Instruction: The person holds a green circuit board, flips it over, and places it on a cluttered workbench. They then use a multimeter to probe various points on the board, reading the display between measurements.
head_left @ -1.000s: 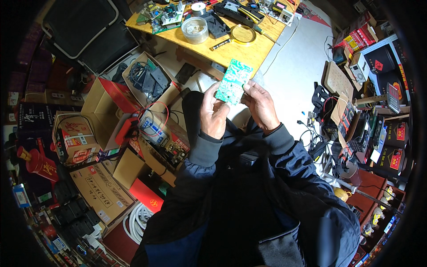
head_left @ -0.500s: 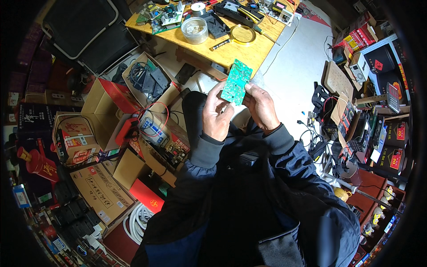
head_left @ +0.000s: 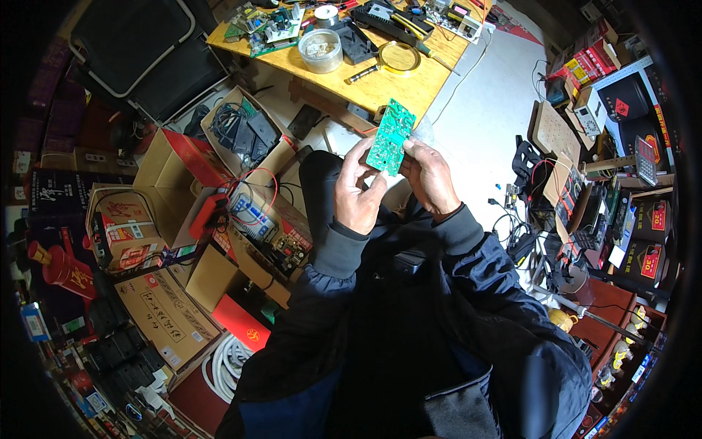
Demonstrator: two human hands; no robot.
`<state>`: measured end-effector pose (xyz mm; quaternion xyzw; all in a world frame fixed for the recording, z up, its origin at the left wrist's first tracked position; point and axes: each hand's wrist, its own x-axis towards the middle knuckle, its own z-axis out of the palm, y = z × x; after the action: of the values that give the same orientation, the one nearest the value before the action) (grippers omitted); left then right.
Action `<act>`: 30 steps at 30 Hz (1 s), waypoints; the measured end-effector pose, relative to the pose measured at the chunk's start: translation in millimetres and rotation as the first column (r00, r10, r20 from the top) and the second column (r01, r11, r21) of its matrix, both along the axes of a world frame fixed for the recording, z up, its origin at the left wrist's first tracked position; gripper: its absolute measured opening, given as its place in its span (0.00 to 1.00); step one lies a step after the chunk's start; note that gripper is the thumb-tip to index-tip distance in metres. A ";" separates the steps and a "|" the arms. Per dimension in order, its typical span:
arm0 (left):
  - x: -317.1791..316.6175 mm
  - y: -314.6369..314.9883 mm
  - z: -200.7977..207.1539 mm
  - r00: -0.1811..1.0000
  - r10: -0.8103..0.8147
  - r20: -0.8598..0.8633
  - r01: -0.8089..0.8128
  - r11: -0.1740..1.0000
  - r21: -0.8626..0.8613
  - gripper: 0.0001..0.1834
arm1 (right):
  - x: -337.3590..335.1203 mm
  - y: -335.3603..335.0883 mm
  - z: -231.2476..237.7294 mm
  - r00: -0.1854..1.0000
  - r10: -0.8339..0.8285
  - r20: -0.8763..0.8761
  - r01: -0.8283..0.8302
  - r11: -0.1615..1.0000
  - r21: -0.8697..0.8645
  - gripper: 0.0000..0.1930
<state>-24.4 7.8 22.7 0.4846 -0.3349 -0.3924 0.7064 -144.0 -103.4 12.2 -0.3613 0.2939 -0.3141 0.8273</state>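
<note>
Between my two hands is a green circuit board (head_left: 390,139), its solder-dotted face toward me and its long side slanting up to the right. My left hand (head_left: 357,192) grips its left and lower edges, with the thumb near the bottom corner. On the right edge, my right hand (head_left: 431,175) pinches the board with the thumb on its face. The fingers behind the board are mostly hidden. Both hands are over my lap, just short of the wooden table (head_left: 409,91).
On the table are a magnifying glass (head_left: 399,57), a screwdriver (head_left: 436,58), a clear round tub (head_left: 320,50) and more circuit boards (head_left: 276,31). An open carton (head_left: 175,183) and a box of cables and adapters (head_left: 245,132) stand left. Tangled cables (head_left: 521,238) lie right.
The board has tilted slightly in my hands, and its top edge looks narrower. Both hands keep their hold in nearly the same place.
</note>
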 end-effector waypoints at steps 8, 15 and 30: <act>2.0 -0.6 -10.1 0.997 0.042 -0.058 -0.044 0.999 -0.029 0.33 | -3.5 -3.0 -7.0 0.999 0.034 -0.037 -0.037 0.996 -0.079 0.19; 3.1 -0.4 -12.4 0.998 0.049 -0.043 -0.050 0.998 -0.033 0.33 | -0.8 0.2 -0.2 0.999 -0.008 -0.032 0.005 0.997 -0.077 0.17; 4.6 -4.2 -17.2 0.993 0.042 -0.106 -0.050 0.995 -0.081 0.32 | -0.4 -2.3 -0.2 0.999 -0.001 -0.032 -0.001 0.997 -0.073 0.16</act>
<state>-19.9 3.6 5.5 0.4410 -0.3023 -0.3865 0.7516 -144.4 -105.7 11.9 -0.3962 0.2953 -0.3187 0.8088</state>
